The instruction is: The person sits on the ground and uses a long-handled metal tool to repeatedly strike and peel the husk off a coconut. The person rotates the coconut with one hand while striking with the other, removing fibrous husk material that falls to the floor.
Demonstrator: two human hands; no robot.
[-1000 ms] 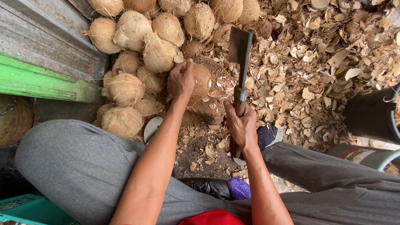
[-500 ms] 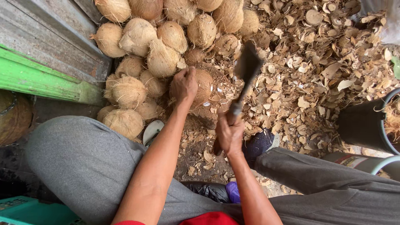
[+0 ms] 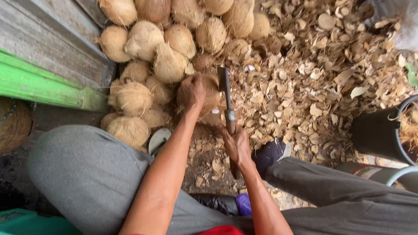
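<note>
Steel cleaver (image 3: 225,93) in my right hand (image 3: 237,146): fingers wrapped tight round the dark handle, blade edge-on to the camera, so it reads as a thin grey strip. Long axis runs almost straight away from me, tip pointing at the pile, handle end pointing back toward my lap. Blade sits just beside the right flank of the coconut; I cannot tell whether the edge touches it.

Husked coconut (image 3: 208,93) under my left hand (image 3: 191,92): palm down, fingers spread and curled over the top, gripping it. Shell is brown, rounded, rough with short fibre. It rests on the ground at the near edge of the coconut pile (image 3: 170,48), between my knees and the heap.

Pile: pale tan, hairy, roughly round to egg-shaped nuts, stacked against a grey board wall (image 3: 48,39) with a green plank (image 3: 43,85). Right of the blade, a bed of dry shell chips (image 3: 331,65), flat, curled, light brown. Black bucket (image 3: 376,132) at far right.
</note>
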